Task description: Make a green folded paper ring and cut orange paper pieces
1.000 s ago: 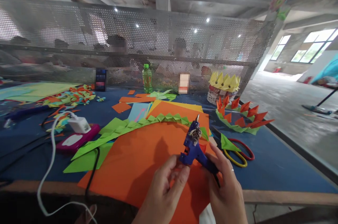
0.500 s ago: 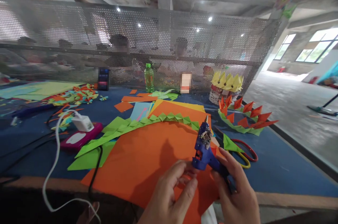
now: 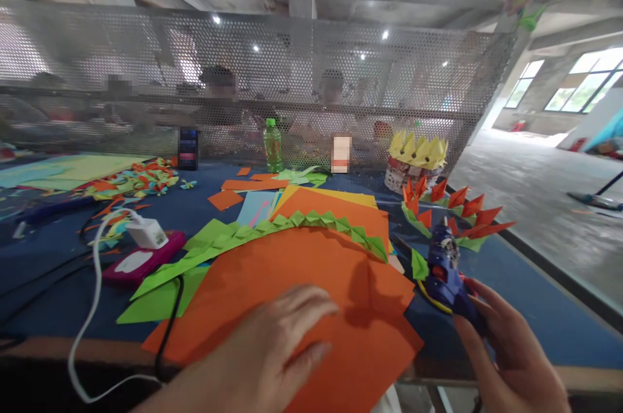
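Note:
My right hand (image 3: 511, 351) grips a blue glue gun (image 3: 445, 270) by its handle, nozzle pointing up, over the blue table near the scissors (image 3: 426, 289). Flat on the big orange paper sheet (image 3: 311, 283) lies my left hand (image 3: 272, 351), fingers stretched out and holding nothing. A chain of folded green paper triangles (image 3: 272, 231) runs along the sheet's far edge.
A pink phone with a white charger (image 3: 143, 247) and cables lie at left. An orange-and-green spiked paper ring (image 3: 452, 215) and a yellow paper crown (image 3: 416, 153) stand at right. A green bottle (image 3: 272, 143) stands by the perforated metal screen (image 3: 243, 75); people sit behind it.
My right hand carried the glue gun off to the right, away from the orange sheet. My left hand let go of it and dropped flat onto the orange paper.

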`<control>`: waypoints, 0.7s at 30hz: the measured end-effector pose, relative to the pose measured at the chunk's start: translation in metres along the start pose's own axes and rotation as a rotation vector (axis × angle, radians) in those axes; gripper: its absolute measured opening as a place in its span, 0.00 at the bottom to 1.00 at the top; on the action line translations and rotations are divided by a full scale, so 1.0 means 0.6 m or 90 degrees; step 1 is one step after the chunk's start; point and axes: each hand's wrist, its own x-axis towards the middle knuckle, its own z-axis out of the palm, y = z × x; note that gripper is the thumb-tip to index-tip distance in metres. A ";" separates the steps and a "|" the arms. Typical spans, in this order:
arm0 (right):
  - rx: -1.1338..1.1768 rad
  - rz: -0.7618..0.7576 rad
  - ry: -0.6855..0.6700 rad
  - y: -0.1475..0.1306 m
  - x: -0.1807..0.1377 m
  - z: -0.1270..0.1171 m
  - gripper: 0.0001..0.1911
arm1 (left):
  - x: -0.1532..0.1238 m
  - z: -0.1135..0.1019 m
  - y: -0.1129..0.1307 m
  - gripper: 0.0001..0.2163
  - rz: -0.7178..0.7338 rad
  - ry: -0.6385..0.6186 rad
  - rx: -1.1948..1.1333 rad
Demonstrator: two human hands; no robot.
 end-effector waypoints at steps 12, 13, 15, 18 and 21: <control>0.107 0.191 0.169 0.039 0.038 -0.033 0.42 | 0.325 -0.173 -0.196 0.15 -0.166 -0.052 0.369; 0.107 0.192 0.177 0.041 0.041 -0.033 0.42 | 0.350 -0.178 -0.219 0.15 -0.181 -0.054 0.373; 0.116 0.197 0.197 0.045 0.045 -0.032 0.41 | 0.388 -0.185 -0.260 0.15 -0.209 -0.051 0.381; 0.145 0.190 0.244 0.064 0.051 -0.030 0.39 | 0.429 -0.189 -0.308 0.16 -0.241 -0.037 0.390; 0.146 0.167 0.240 0.097 0.056 -0.037 0.37 | 0.459 -0.182 -0.336 0.16 -0.258 -0.024 0.399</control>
